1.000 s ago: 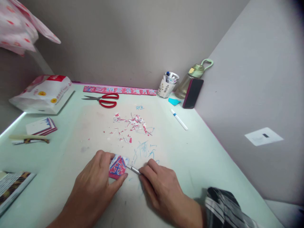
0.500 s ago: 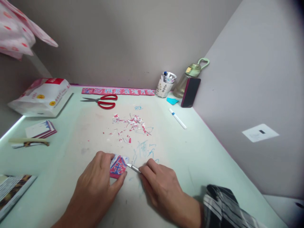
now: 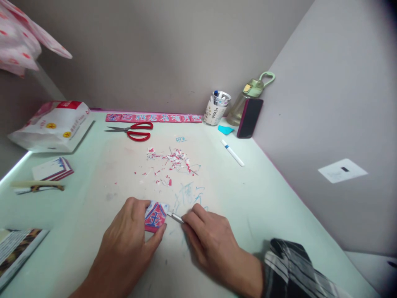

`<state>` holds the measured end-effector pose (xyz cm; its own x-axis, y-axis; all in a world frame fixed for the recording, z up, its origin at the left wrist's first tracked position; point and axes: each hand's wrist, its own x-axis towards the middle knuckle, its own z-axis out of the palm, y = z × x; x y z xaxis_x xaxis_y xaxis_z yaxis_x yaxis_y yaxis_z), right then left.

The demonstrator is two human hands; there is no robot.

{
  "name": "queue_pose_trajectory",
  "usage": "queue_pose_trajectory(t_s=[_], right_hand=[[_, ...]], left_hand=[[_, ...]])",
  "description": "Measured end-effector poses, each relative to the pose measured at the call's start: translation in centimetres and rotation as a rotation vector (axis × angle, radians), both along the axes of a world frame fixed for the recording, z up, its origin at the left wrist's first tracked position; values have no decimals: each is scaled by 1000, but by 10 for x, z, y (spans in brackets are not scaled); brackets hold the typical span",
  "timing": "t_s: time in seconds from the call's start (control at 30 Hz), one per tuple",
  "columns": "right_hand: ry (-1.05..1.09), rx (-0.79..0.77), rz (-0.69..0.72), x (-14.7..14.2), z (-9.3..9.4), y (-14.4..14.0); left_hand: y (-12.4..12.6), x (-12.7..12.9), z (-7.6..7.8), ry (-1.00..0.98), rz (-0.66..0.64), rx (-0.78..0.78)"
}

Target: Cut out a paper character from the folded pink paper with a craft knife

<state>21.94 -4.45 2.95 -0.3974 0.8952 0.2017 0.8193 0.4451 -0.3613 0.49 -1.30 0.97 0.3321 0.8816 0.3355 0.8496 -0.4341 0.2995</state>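
Note:
Between the thumb and fingers of my left hand (image 3: 128,238) is a small square block (image 3: 156,216), its red face carved and marked with a blue character, with white showing at the top corners. My right hand (image 3: 211,240) grips a slim silver craft knife (image 3: 176,217) like a pen. The blade tip is at the block's upper right edge; whether it cuts in or only touches, I cannot tell. Beyond the hands, red and white shavings (image 3: 178,160) lie scattered on the tabletop.
Red-handled scissors (image 3: 139,131) lie before a row of carved red tiles (image 3: 155,118) along the wall. At the back right stand a pen-filled can (image 3: 214,111), a green bottle (image 3: 237,107) and a phone (image 3: 249,118). A white marker (image 3: 232,153) lies nearer. Left is a paper bag (image 3: 56,126).
The knife tip has shifted very slightly up and right along the block's edge. Both hands keep the same grip, and the view has tilted a little.

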Motion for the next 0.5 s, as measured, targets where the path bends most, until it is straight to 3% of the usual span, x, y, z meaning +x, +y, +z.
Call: queue_pose_trajectory(t_s=[0.5], right_hand=[[4, 33, 9, -2, 0, 6]], left_hand=[[1, 0, -2, -3, -26, 31]])
